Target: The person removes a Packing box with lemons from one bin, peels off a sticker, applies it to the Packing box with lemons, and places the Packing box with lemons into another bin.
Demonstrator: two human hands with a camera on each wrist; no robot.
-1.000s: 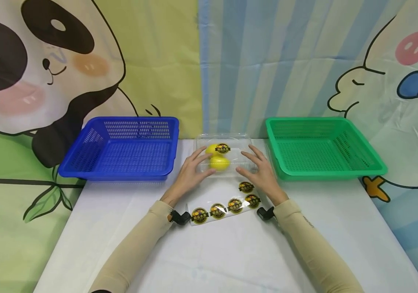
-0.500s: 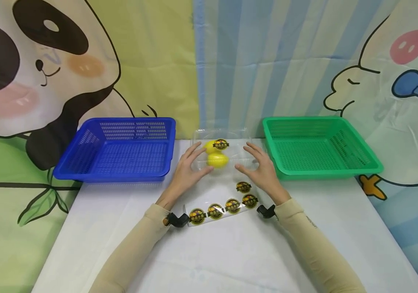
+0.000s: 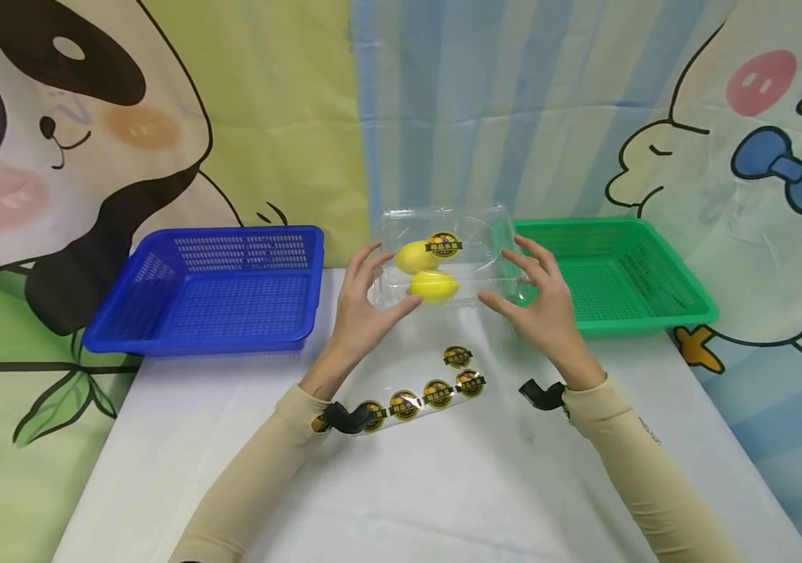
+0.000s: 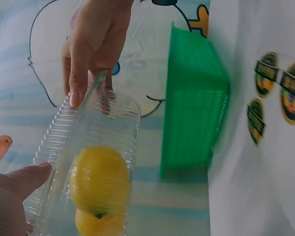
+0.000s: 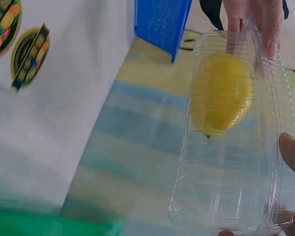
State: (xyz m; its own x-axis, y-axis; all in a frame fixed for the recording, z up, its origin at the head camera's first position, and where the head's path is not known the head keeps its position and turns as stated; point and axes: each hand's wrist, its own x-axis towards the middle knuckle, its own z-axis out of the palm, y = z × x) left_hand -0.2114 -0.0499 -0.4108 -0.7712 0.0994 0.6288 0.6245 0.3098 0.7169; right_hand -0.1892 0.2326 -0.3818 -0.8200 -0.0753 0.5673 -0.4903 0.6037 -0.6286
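Observation:
A clear plastic clamshell box point(image 3: 474, 270) is held up off the table between both hands, its lid down. Two yellow lemons point(image 3: 435, 286) lie inside at its left part, and a round black-and-gold sticker point(image 3: 444, 245) is on the lid. My left hand point(image 3: 362, 309) grips the box's left end, thumb at the front edge. The right end is gripped by my right hand point(image 3: 545, 305) in the same way. In the left wrist view the lemons point(image 4: 99, 179) show through the ribbed wall. Some fingertips are hidden behind the box.
A blue basket point(image 3: 211, 305) stands at the left and a green basket point(image 3: 612, 281) at the right, partly behind my right hand. A clear sheet with several round stickers point(image 3: 438, 393) lies on the white table point(image 3: 443, 485). A printed curtain point(image 3: 436, 102) hangs behind.
The box with the lemons has risen off the table and moved slightly right, both hands going with it. My head view has shifted a little to the right.

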